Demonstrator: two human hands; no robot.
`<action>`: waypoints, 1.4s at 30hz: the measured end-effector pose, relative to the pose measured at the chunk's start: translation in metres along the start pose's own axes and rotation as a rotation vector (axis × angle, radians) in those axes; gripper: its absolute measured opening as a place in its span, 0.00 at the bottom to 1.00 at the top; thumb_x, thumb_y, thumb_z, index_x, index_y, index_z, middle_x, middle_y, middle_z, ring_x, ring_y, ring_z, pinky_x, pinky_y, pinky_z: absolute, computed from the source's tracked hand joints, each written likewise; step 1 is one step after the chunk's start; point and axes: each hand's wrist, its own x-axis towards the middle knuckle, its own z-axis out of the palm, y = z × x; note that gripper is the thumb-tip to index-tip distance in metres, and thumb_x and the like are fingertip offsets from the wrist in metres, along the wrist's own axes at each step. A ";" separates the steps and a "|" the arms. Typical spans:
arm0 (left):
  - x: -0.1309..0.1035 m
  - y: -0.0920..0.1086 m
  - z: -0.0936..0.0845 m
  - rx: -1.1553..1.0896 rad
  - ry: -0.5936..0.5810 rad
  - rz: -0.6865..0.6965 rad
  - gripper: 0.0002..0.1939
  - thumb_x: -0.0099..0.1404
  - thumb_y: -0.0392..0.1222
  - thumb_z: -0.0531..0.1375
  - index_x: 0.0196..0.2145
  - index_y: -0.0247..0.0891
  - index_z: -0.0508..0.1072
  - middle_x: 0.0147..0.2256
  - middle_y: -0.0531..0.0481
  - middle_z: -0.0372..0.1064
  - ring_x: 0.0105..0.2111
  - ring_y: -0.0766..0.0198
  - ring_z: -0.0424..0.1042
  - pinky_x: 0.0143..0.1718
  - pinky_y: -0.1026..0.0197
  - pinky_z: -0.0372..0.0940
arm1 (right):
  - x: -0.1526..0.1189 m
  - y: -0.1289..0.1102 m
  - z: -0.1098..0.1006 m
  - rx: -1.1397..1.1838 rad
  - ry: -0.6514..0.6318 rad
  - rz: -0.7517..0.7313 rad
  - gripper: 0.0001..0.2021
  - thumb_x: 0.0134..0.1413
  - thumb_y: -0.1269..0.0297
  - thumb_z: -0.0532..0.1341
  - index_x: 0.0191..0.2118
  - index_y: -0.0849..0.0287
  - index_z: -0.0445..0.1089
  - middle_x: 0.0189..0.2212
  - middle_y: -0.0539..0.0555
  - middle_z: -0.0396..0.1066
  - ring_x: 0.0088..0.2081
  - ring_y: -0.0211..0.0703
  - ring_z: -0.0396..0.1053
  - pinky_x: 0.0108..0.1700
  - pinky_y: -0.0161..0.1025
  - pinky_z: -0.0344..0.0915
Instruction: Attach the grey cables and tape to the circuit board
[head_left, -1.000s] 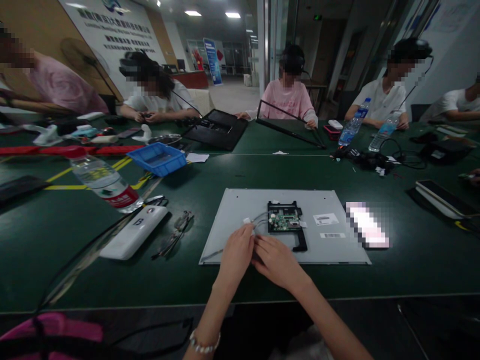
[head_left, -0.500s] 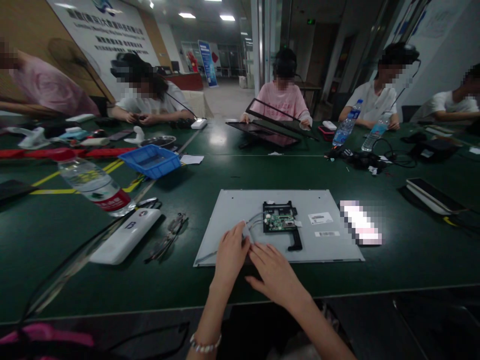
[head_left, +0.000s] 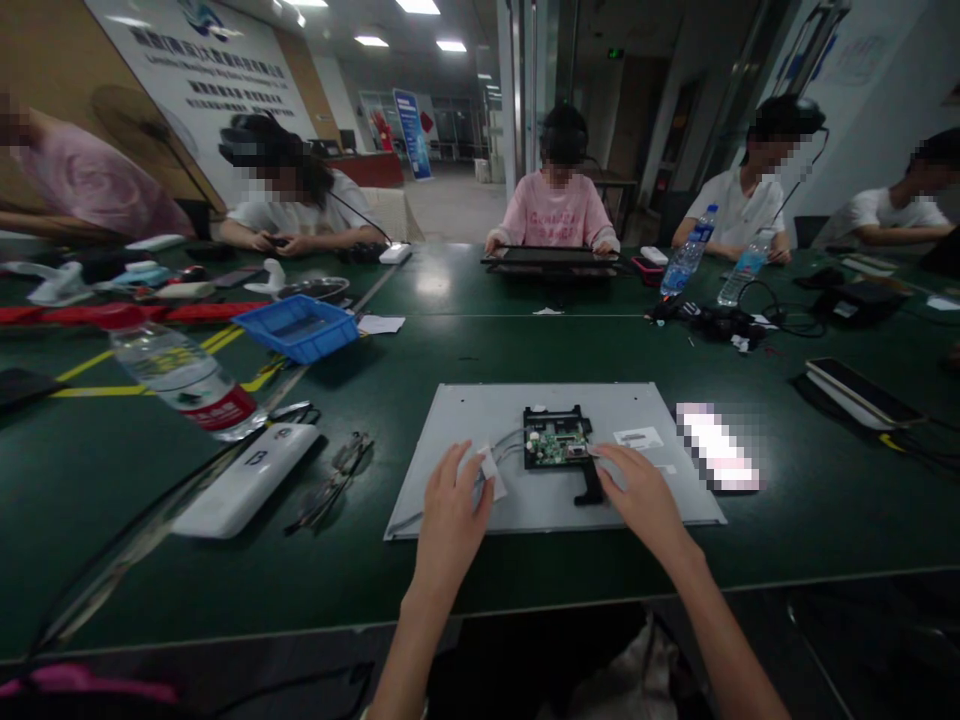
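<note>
A grey metal panel [head_left: 465, 412] lies flat on the table in front of me. Fixed near its middle is a black bracket [head_left: 589, 487] carrying a green circuit board [head_left: 555, 447], with thin grey cables [head_left: 510, 440] running out to the left. My left hand [head_left: 452, 500] is over the panel's left part, thumb and forefinger closed on a white strip of tape [head_left: 493, 473] beside the cables. At the board's right edge is my right hand [head_left: 637, 490], fingers stretched out and slightly apart, fingertips by a small pale tab. Whether they touch it I cannot tell.
Right of the panel lies a lit phone [head_left: 716, 447]. To the left are eyeglasses [head_left: 334, 480], a white power bank [head_left: 251, 480], a water bottle [head_left: 195, 380] and a blue tray [head_left: 300, 330]. Across the table [head_left: 420, 345] a person holds a dark flat frame [head_left: 555, 260].
My right hand has left the white tape and moved right to the board's edge. The left hand stays by the tape. Across the table, the person's dark frame pieces have come together.
</note>
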 end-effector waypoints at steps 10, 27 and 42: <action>-0.005 -0.004 -0.007 0.042 -0.285 0.218 0.14 0.64 0.33 0.51 0.46 0.39 0.69 0.47 0.44 0.70 0.48 0.54 0.68 0.54 0.48 0.57 | 0.021 0.024 0.004 -0.173 -0.159 -0.093 0.13 0.56 0.71 0.53 0.45 0.56 0.69 0.42 0.54 0.73 0.43 0.46 0.70 0.46 0.45 0.66; 0.020 -0.033 -0.009 0.105 -0.181 0.133 0.13 0.63 0.33 0.51 0.37 0.40 0.74 0.38 0.44 0.75 0.38 0.54 0.73 0.50 0.48 0.59 | -0.002 0.059 0.000 -0.165 0.070 0.062 0.17 0.52 0.74 0.50 0.45 0.60 0.71 0.45 0.59 0.71 0.49 0.47 0.67 0.53 0.49 0.63; 0.120 0.030 0.036 0.069 -0.368 0.258 0.11 0.65 0.36 0.53 0.42 0.39 0.72 0.43 0.43 0.71 0.42 0.56 0.70 0.46 0.58 0.60 | -0.005 0.062 0.003 0.015 0.172 0.131 0.15 0.54 0.71 0.50 0.40 0.60 0.72 0.43 0.59 0.72 0.47 0.47 0.68 0.51 0.49 0.64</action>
